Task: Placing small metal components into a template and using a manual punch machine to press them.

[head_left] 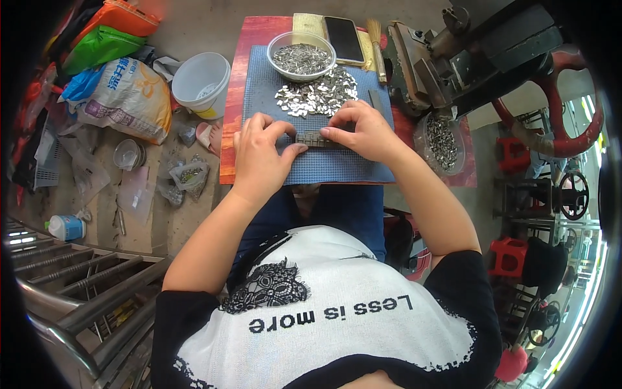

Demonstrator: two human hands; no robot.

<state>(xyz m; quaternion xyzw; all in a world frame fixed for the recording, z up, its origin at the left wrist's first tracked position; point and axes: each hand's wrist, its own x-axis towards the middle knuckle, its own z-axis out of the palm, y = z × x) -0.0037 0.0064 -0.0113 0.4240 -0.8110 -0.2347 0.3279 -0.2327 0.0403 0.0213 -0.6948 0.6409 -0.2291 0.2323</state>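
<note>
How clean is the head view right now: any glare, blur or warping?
Head view: hands and metal strip are sharp and evenly lit; bright daylight washes out the right rim; fisheye bends the railing and darkens corners.

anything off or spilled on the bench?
Nothing spilled. The loose metal pieces sit heaped on the blue mat below the bowl. Left hand and right hand hold a row of pieces level. The floor on the left is cluttered with bags.
</note>
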